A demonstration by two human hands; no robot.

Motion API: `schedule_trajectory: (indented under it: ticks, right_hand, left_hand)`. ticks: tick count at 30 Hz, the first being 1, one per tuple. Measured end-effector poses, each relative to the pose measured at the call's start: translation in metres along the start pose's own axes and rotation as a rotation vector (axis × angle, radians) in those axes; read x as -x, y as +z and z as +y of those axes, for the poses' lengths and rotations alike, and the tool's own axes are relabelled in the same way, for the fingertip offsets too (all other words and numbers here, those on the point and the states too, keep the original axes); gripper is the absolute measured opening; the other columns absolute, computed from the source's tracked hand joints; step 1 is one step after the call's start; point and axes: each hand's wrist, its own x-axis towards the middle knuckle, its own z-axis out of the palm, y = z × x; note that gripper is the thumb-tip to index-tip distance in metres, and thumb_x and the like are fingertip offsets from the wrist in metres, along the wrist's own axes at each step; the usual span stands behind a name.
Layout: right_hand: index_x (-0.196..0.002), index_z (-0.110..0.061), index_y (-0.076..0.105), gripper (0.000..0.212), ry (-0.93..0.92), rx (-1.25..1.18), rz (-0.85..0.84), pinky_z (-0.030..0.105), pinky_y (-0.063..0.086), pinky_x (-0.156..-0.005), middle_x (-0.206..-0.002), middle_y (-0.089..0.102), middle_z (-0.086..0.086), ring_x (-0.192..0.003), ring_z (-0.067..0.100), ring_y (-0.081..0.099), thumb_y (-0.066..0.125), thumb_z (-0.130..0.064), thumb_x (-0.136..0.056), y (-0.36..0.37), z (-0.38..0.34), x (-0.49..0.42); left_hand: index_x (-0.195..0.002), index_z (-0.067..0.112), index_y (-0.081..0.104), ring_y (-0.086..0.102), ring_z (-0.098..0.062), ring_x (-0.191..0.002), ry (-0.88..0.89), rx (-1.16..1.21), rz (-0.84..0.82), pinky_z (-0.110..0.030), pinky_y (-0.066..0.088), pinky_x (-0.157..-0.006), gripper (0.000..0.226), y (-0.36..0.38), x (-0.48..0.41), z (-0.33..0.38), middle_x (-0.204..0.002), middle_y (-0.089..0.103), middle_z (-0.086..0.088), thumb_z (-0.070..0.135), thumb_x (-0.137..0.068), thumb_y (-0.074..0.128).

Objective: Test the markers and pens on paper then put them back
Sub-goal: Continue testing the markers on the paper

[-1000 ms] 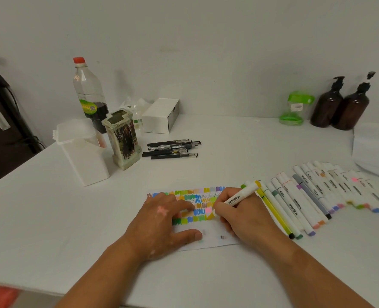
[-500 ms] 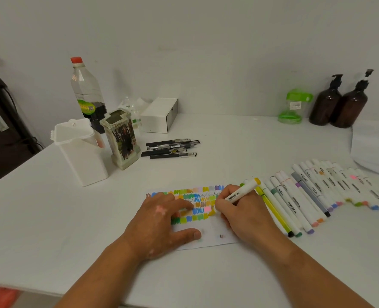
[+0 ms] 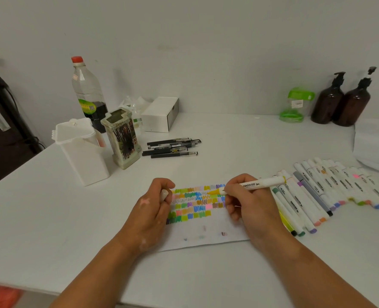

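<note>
**Open Yellow Marker Over a Crowded Sheet**

Grips an uncapped marker [image 3: 257, 183] in the right hand [image 3: 248, 203], fingers curled round the barrel. Aims the yellow tip at the scribbled rows on the paper [image 3: 206, 232], near the middle of the table's [image 3: 228, 141] front edge; hard to tell whether touching. Pinches the cap [image 3: 164, 194] in the curled left hand [image 3: 153, 207], at the paper's left edge.

Risks smearing fresh ink under the right palm, low over the sheet. Risks streaking the table by running past the paper's right edge. Risks nudging the row of markers [image 3: 317, 187] just beside the right wrist, sending some rolling. Risks fumbling the small cap while recapping.
</note>
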Motion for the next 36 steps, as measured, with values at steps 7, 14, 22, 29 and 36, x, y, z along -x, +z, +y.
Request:
schedule_trajectory:
  ticks: [7,14,22,29,36]
  right_hand:
    - [-0.076,-0.020,0.072,0.006,-0.065,-0.051,-0.155,0.027,0.045,-0.045,-0.064,0.066,0.013,-0.056,0.022,0.062,0.068,-0.017,-0.078,0.003,0.000,0.004]
    - [-0.079,-0.022,0.071,0.007,-0.097,-0.098,-0.185,0.028,0.047,-0.047,-0.069,0.070,0.015,-0.059,0.025,0.065,0.066,-0.018,-0.082,0.003,-0.003,0.006]
    - [-0.090,-0.024,0.074,0.017,-0.134,0.013,-0.249,0.027,0.049,-0.049,-0.079,0.075,0.016,-0.064,0.023,0.068,0.074,-0.034,-0.077,0.004,0.001,0.007]
    - [-0.103,-0.030,0.077,0.023,-0.135,0.156,-0.279,0.035,0.050,-0.048,-0.075,0.074,0.012,-0.063,0.040,0.064,0.078,-0.038,-0.082,0.010,0.009,0.009]
    - [-0.101,-0.030,0.078,0.027,-0.140,0.207,-0.253,0.040,0.051,-0.049,-0.071,0.074,0.008,-0.063,0.038,0.065,0.080,-0.044,-0.078,0.007,0.007,0.008]
  left_hand:
    - [-0.116,0.035,0.042,0.067,-0.004,-0.096,0.013,0.102,0.031,-0.017,0.057,-0.070,0.027,0.000,0.002,0.006,-0.113,0.068,0.028,0.040,-0.090,0.049]
    - [-0.107,0.041,0.063,0.064,-0.003,-0.098,0.163,-0.003,0.061,-0.011,0.053,-0.065,0.016,-0.001,0.003,0.001,-0.104,0.066,0.027,0.037,-0.093,0.056]
    - [-0.118,0.044,0.063,0.060,-0.014,-0.088,0.301,-0.126,0.094,-0.022,0.054,-0.067,0.028,-0.001,0.002,0.002,-0.105,0.063,0.023,0.045,-0.093,0.051]
    - [-0.113,0.034,0.068,0.059,-0.015,-0.081,0.287,-0.123,0.148,-0.027,0.056,-0.064,0.027,-0.002,0.003,0.001,-0.097,0.062,0.027,0.040,-0.088,0.058]
    - [-0.114,0.021,0.075,0.066,-0.009,-0.081,0.359,-0.106,0.144,-0.023,0.055,-0.065,0.028,-0.002,0.003,0.001,-0.096,0.071,0.017,0.030,-0.089,0.065]
